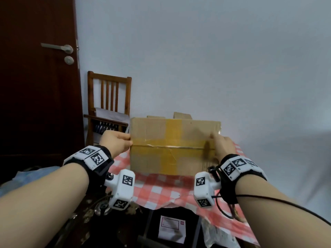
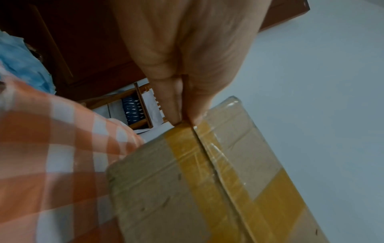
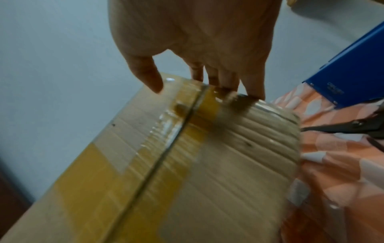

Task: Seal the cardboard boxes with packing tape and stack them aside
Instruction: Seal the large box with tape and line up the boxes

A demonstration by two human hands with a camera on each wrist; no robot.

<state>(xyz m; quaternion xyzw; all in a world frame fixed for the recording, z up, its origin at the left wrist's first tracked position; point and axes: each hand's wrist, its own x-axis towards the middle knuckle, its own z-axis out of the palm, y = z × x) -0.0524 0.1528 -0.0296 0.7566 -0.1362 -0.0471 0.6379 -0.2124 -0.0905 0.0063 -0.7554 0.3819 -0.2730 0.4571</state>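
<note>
Two boxes (image 1: 182, 115) half-hidden behind taped box (image 1: 152, 158).

The right hand (image 1: 223, 145) is motion-blurred over the box (image 1: 161, 158), hiding that end of the tape seam (image 1: 168, 146); the scissors (image 3: 353, 127) are cut off by the picture's edge.

Pale wall (image 1: 215, 59), dark door (image 1: 35, 86), wooden chair (image 1: 109, 93)

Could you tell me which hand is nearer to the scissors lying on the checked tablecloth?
The right hand. It rests at the cardboard box's right end, beside the scissors; the left hand is at the box's opposite, left end.
</note>
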